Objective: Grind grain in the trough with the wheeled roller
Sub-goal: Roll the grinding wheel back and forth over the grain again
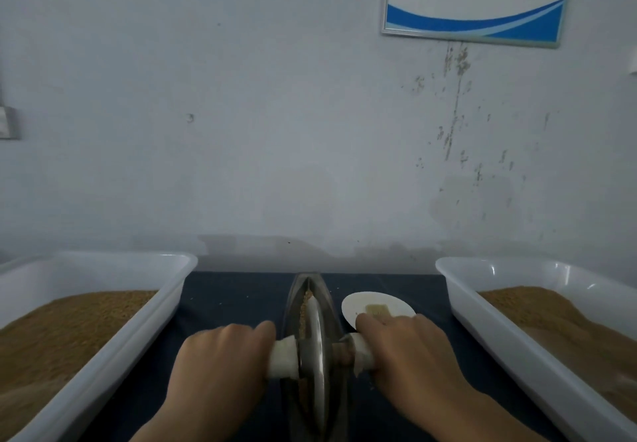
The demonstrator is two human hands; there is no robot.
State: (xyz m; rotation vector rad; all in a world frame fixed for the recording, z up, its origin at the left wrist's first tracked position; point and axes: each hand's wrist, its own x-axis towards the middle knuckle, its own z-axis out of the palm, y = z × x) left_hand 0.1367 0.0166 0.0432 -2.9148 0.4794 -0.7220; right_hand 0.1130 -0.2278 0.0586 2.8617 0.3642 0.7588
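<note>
A narrow boat-shaped metal trough [303, 286] lies lengthwise on the dark blue table cover, pointing away from me. Tan grain [305, 307] lies along its groove. A thin metal wheel [315, 348] stands upright in the trough on an axle wrapped in white at both ends. My left hand [220, 362] grips the left handle [283, 357]. My right hand [410, 355] grips the right handle [362, 352]. The near end of the trough is hidden between my forearms.
A white plastic tray [155, 307] heaped with brown grain stands at the left, and a second such tray [482, 321] at the right. A small white dish [375, 303] with a tan block sits just right of the trough. A grey wall rises behind the table.
</note>
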